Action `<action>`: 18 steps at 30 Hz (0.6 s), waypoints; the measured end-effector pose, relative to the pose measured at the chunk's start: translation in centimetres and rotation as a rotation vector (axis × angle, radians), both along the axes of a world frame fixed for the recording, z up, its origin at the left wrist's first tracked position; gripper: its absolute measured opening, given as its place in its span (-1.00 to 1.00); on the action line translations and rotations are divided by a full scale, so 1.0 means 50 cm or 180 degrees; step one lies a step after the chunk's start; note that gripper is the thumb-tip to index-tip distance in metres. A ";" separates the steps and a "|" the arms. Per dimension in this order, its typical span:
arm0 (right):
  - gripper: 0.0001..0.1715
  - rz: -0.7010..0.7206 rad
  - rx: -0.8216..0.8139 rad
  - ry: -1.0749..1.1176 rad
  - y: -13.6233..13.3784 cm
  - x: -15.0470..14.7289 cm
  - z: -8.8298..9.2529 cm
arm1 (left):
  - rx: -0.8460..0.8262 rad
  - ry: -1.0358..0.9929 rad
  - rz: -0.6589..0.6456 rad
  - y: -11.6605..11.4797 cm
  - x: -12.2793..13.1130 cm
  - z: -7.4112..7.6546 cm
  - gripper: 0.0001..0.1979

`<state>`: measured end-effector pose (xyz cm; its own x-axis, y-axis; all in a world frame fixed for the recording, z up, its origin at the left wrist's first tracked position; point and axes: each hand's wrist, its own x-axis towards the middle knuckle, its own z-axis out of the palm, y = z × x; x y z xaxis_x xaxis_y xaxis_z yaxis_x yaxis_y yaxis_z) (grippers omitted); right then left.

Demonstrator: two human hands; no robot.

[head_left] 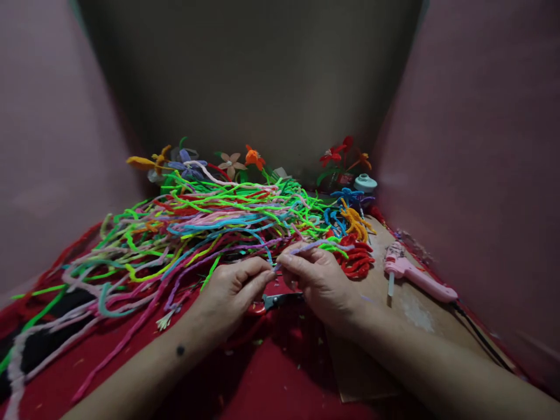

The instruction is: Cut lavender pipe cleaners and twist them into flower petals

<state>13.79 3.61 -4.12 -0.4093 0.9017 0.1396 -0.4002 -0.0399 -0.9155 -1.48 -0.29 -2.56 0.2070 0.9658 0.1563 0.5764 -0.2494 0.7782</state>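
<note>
My left hand (236,289) and my right hand (315,277) meet at the middle of the red cloth, fingers pinched together on a lilac pipe cleaner (311,247) that runs up and right over my right fingers. Directly behind them lies a big tangled heap of pipe cleaners (205,224) in green, pink, blue, purple and red. Dark scissors (280,300) lie on the cloth just below and between my hands.
A pink glue gun (415,275) with a black cord lies at the right on a brown board (420,315). Red (356,259), yellow and blue bent pieces sit right of the heap. Finished pipe-cleaner flowers (245,158) and a small teal pot (365,183) stand at the back wall.
</note>
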 end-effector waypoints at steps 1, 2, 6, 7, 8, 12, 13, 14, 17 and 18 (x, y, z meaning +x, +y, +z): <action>-0.84 0.0001 -0.0074 0.0080 0.006 0.001 0.001 | 0.0014 0.0029 -0.0014 0.001 -0.001 0.001 -0.71; -0.83 -0.0011 -0.0157 0.0144 0.012 0.003 0.002 | 0.0025 0.0066 -0.0034 0.001 -0.002 0.002 -0.72; -0.82 -0.0264 -0.0339 0.0383 0.040 0.014 0.007 | 0.0081 0.0283 -0.0081 0.006 -0.007 0.001 -0.72; -0.83 -0.0329 -0.0384 0.0458 0.047 0.017 0.009 | 0.0077 0.0340 -0.0085 0.008 -0.009 0.000 -0.72; -0.85 -0.0381 -0.0446 0.0537 0.053 0.021 0.011 | 0.0056 0.0387 -0.0091 0.009 -0.011 -0.002 -0.71; -0.91 -0.0565 -0.0685 0.0801 0.077 0.037 0.023 | -0.0043 0.0482 -0.0154 0.015 -0.019 -0.012 -0.72; -0.92 -0.0649 -0.0689 0.0847 0.083 0.042 0.027 | -0.0071 0.0491 -0.0182 0.017 -0.021 -0.015 -0.72; -0.93 -0.0733 -0.0675 0.0877 0.089 0.047 0.031 | -0.0092 0.0494 -0.0208 0.018 -0.024 -0.017 -0.72; -0.92 -0.0923 -0.0606 0.0849 0.100 0.059 0.039 | -0.0168 0.0465 -0.0267 0.023 -0.032 -0.021 -0.71; -0.92 -0.0949 -0.0575 0.0820 0.102 0.062 0.041 | -0.0207 0.0441 -0.0267 0.025 -0.035 -0.021 -0.70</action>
<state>16.89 8.70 -2.07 -0.0997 0.9945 0.0323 -0.6331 -0.0383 -0.7731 -3.21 0.97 -3.63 0.3025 0.9514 0.0584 0.6585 -0.2528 0.7088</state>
